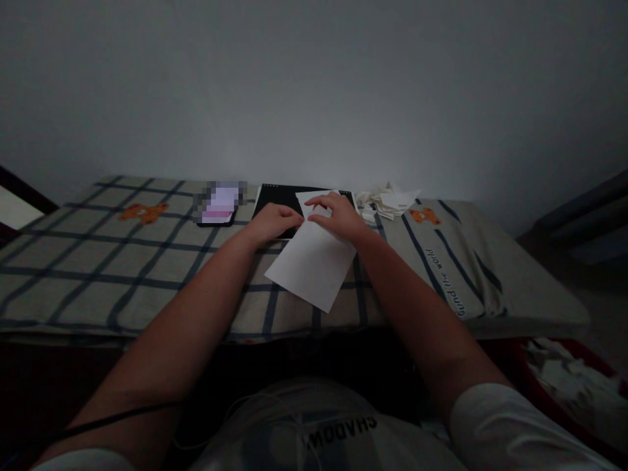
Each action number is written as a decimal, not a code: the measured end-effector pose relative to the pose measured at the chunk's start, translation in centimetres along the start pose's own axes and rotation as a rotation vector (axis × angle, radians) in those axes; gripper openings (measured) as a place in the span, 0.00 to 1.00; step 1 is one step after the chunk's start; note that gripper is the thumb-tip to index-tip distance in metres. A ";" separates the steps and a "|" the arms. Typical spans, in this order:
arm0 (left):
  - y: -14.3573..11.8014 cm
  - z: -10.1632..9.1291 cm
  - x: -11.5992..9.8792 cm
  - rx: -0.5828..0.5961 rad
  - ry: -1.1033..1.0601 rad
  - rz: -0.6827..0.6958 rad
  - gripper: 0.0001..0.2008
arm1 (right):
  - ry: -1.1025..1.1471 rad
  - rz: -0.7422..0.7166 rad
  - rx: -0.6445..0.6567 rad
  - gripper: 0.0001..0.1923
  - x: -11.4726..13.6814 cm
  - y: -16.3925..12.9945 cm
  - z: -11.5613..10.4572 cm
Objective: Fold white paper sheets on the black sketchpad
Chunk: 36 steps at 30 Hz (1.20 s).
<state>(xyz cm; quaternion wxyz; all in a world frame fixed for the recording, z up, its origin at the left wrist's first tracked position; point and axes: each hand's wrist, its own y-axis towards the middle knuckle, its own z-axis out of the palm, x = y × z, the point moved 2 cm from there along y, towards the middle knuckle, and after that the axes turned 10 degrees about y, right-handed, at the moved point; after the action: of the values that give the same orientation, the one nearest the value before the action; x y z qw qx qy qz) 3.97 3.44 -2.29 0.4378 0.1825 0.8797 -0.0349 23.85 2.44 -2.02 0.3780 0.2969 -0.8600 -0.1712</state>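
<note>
A white sheet of paper [314, 265] lies tilted on a checked cloth [122, 255] that covers the table. Its far end rests on a black board [275, 196]. My left hand [275, 221] is at the sheet's far left corner, fingers curled, touching the paper's edge. My right hand [338, 214] presses on the far end of the sheet, where a corner looks folded over under the fingers.
A phone [218, 204] with a lit screen lies left of the black board. A heap of folded white paper pieces [387, 199] sits to the right. A red container [574, 386] with paper scraps stands low on the right. A wall rises behind the table.
</note>
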 end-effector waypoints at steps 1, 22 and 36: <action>0.0 0.0 0.0 0.001 0.005 0.001 0.07 | -0.008 -0.008 0.003 0.18 0.1 0.0 0.0; 0.5 -0.3 0.6 -0.249 -0.077 -0.059 0.11 | -0.063 -0.072 -0.043 0.14 1.9 0.3 0.8; 0.4 0.5 0.0 -0.150 -0.276 -0.013 0.15 | 0.657 0.376 -0.236 0.17 -0.1 0.6 2.5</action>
<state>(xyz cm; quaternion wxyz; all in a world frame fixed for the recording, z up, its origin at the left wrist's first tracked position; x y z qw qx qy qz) 4.47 3.68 -2.60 0.5665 0.1370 0.8126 0.0031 21.78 3.17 -3.42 0.6894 0.1279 -0.7070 -0.0924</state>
